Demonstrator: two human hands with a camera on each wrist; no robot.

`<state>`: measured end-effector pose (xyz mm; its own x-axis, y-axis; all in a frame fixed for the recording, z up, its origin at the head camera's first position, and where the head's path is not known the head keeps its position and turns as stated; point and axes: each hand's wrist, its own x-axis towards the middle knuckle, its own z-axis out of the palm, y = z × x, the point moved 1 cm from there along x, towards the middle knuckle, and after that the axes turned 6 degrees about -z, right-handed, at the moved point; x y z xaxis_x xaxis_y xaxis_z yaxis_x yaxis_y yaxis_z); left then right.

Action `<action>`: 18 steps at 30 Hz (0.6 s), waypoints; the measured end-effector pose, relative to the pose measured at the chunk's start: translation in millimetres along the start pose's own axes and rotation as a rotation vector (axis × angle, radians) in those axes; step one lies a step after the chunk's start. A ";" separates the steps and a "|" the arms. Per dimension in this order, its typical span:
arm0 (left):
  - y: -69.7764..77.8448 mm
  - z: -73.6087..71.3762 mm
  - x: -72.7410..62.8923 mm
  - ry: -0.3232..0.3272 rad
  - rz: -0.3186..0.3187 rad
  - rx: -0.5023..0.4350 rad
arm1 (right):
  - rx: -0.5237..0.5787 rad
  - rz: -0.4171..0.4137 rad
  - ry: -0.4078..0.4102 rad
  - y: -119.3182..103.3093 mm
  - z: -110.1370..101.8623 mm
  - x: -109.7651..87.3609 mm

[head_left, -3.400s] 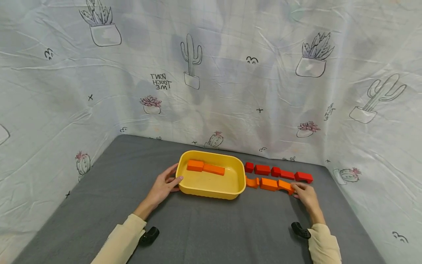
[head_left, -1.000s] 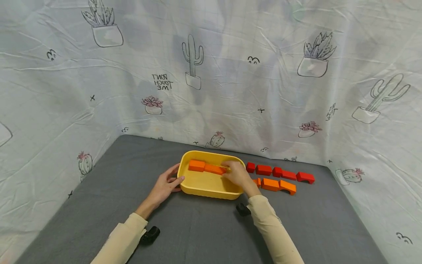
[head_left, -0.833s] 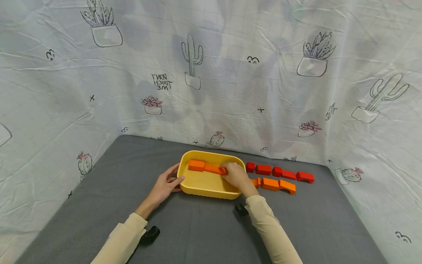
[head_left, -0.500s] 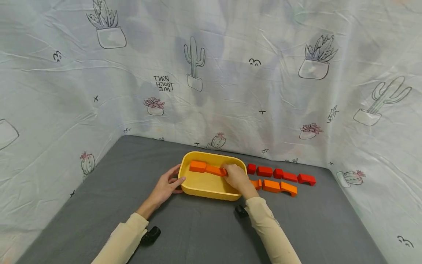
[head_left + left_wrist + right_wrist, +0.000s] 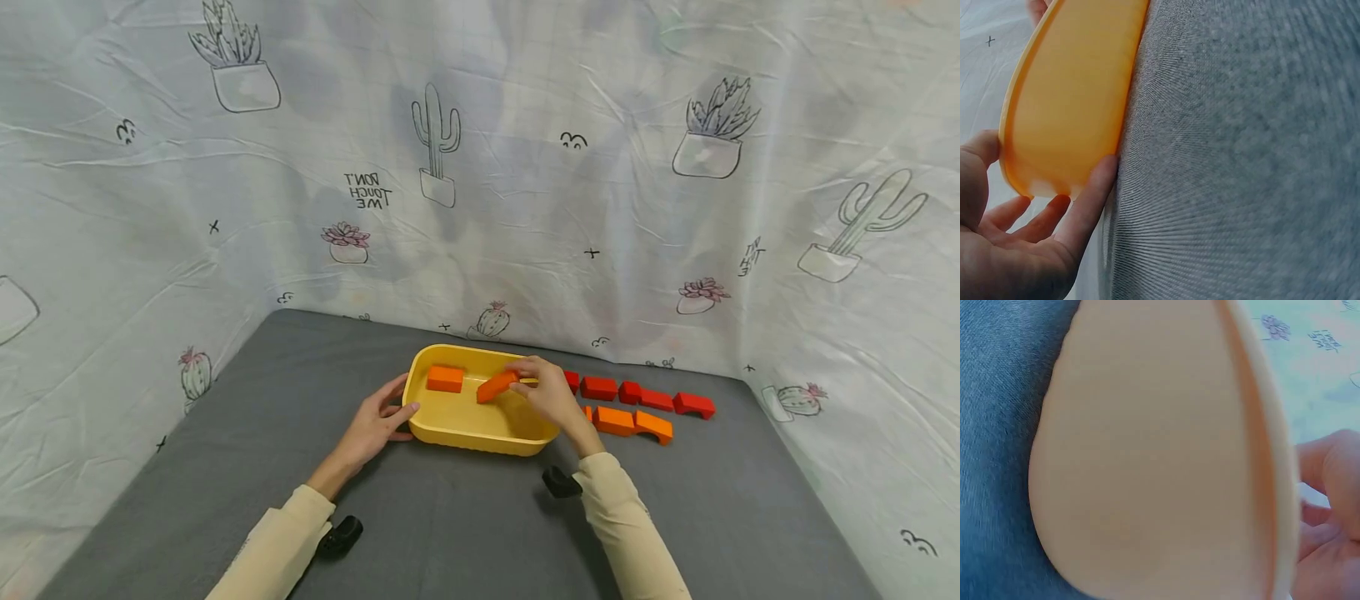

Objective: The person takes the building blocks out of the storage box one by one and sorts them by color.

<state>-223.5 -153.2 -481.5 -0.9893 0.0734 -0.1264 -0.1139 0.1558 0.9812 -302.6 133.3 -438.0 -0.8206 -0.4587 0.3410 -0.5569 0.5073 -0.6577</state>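
Note:
A yellow plastic tub [image 5: 468, 437] stands on the grey cloth. My left hand [image 5: 375, 421] grips its left end, thumb over the rim and fingers against the outer wall; the left wrist view shows this hand [image 5: 1035, 237] at the tub's end. Inside the tub an orange rectangular block [image 5: 445, 378] lies by the far wall. Above the tub's floor my right hand [image 5: 551, 396] pinches a longer orange block [image 5: 495, 387] by its right end, slanted. The right wrist view has the tub's wall [image 5: 1147, 450] covering that block; part of the hand [image 5: 1335, 506] shows behind the rim.
Right of the tub several red blocks [image 5: 598, 388] form a back row, ending in a red arch block [image 5: 693, 405]. In front of them is an orange row with a rectangular block [image 5: 613, 421] and an arch block [image 5: 654, 426]. A printed curtain hangs behind.
My right hand has come from the orange row into the tub. It now holds the longer orange block, which is lifted and turned away from the other block. My left hand stays put.

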 end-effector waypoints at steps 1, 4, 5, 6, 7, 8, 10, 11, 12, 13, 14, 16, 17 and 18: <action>0.0 0.3 0.2 0.002 -0.001 0.002 | 0.022 0.001 0.007 0.2 -2.7 -1.5; -0.8 0.7 1.1 0.010 -0.009 0.009 | 0.103 0.035 0.016 2.8 -10.3 -6.4; -1.0 0.6 1.1 0.011 -0.010 0.009 | 0.140 0.055 0.015 4.3 -12.8 -8.3; -1.1 0.2 1.0 0.013 -0.011 0.009 | 0.173 0.070 0.014 6.2 -15.2 -10.1; -1.1 0.0 1.1 0.015 -0.011 0.008 | 0.200 0.084 0.016 8.4 -17.5 -11.9; -0.9 -0.1 1.3 0.016 -0.010 0.012 | 0.214 0.099 0.020 10.7 -20.0 -13.8; -0.3 0.1 1.7 0.014 -0.008 0.016 | 0.231 0.119 0.033 14.6 -25.2 -17.7; 0.1 0.3 1.8 0.013 -0.008 0.016 | 0.231 0.124 0.039 16.1 -27.9 -19.7; 0.5 0.5 2.0 0.010 -0.007 0.018 | 0.231 0.128 0.047 17.6 -30.4 -21.6; 0.8 0.7 2.1 0.010 -0.008 0.019 | 0.234 0.136 0.053 18.5 -33.0 -23.6; 1.1 0.8 2.1 0.010 -0.009 0.021 | 0.244 0.144 0.059 19.3 -35.5 -25.5; 1.6 0.7 1.8 0.013 -0.016 0.018 | 0.273 0.166 0.061 20.1 -40.1 -29.0; 1.8 0.5 1.7 0.015 -0.018 0.017 | 0.290 0.177 0.061 20.2 -42.2 -30.6; 1.9 0.3 1.6 0.017 -0.020 0.017 | 0.307 0.194 0.063 20.9 -44.1 -32.3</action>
<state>-225.3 -152.6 -479.9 -0.9882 0.0534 -0.1433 -0.1322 0.1734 0.9759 -293.4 190.9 -433.2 -0.9188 -0.3247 0.2245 -0.3333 0.3333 -0.8819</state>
